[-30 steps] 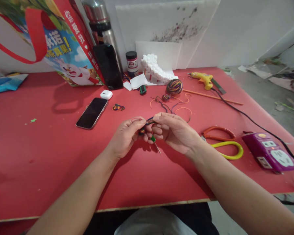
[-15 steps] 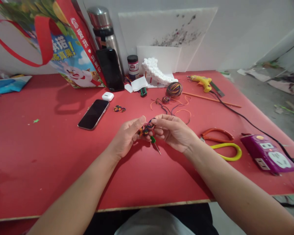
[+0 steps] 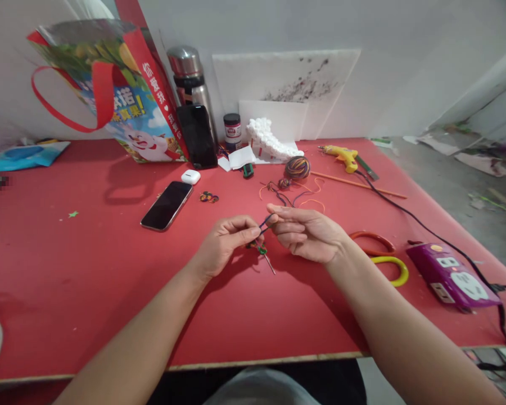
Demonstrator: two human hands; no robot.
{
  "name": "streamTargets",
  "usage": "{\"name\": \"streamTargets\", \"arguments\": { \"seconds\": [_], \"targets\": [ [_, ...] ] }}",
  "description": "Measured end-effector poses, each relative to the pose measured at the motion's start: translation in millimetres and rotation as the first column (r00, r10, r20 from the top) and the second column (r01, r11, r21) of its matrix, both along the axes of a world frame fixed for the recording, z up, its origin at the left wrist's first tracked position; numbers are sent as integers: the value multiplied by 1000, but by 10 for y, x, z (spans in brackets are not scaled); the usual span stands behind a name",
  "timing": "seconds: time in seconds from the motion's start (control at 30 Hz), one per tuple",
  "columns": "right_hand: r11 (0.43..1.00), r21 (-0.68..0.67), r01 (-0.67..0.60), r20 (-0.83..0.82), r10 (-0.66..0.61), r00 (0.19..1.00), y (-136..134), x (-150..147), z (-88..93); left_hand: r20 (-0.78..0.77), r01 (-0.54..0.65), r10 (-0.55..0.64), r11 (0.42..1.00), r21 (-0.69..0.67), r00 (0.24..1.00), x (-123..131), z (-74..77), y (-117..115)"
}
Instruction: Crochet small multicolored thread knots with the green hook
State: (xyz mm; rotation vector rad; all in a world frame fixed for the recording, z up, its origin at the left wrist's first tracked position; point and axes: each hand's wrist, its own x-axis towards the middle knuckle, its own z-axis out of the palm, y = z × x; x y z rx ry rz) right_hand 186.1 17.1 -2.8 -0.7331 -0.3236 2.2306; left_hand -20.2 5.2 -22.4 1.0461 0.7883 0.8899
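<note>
My left hand [image 3: 230, 242] is closed, pinching a small multicoloured piece of knotted yarn [image 3: 251, 244] between thumb and fingers. Below its fingertips a thin metal tool with a green end [image 3: 269, 264] slants down towards me. A dark loop of yarn [image 3: 266, 223] stretches from the piece across to my right hand [image 3: 306, 230], whose thumb and index finger pinch its far end. Much of the knotted piece is hidden behind my left fingers. Beyond my hands, a similar small yarn piece [image 3: 209, 197] lies on the red table [image 3: 109, 281].
Behind my hands are a yarn ball [image 3: 297, 167], loose strands and a phone [image 3: 167, 206]. To the right lie scissors with red and yellow handles [image 3: 398, 273], a purple power socket [image 3: 451, 275] and a yellow glue gun [image 3: 341, 156]. A gift bag [image 3: 147, 140] stands back left.
My hands have moved slightly apart, drawing the dark yarn into a longer loop between them. The right hand has turned more palm-up. The camera view has tilted up a little.
</note>
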Motion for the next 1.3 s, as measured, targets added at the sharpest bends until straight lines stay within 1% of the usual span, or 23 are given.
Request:
{"name": "streamTargets", "arguments": {
  "seconds": [0.1,0.27,0.33,0.43,0.53,0.63,0.93,1.1,1.3],
  "targets": [
    [999,-39,-3,-18,3,1000,11,13,11,13,-7,7,1000,9,1000,21,-34,-15],
    [993,-54,103,-31,-105,994,-7,-49,-25,42,-80,82,996,-49,996,26,-64,35],
    [990,-45,132,-20,-133,991,-30,-88,-30,40,-95,98,993,-67,994,20,-72,57],
    [992,9,127,-27,-127,992,-52,-125,-31,22,-103,105,991,-85,994,10,-92,71],
    [992,55,110,-35,-108,994,-41,-118,-46,4,-97,97,991,-93,995,-1,-112,70],
    [992,66,108,-11,-107,994,-13,-87,-76,-7,-77,77,992,-96,997,-12,-117,67],
    [991,111,75,59,-82,995,12,-83,-89,-30,-10,8,998,-67,1000,-32,-81,64],
    [984,147,99,135,-119,984,34,-30,-114,-43,24,-28,996,-89,999,-42,-87,68],
    [969,201,141,203,-182,962,16,-21,-97,-19,6,-9,990,-140,1000,-31,-64,48]
  ]
}}
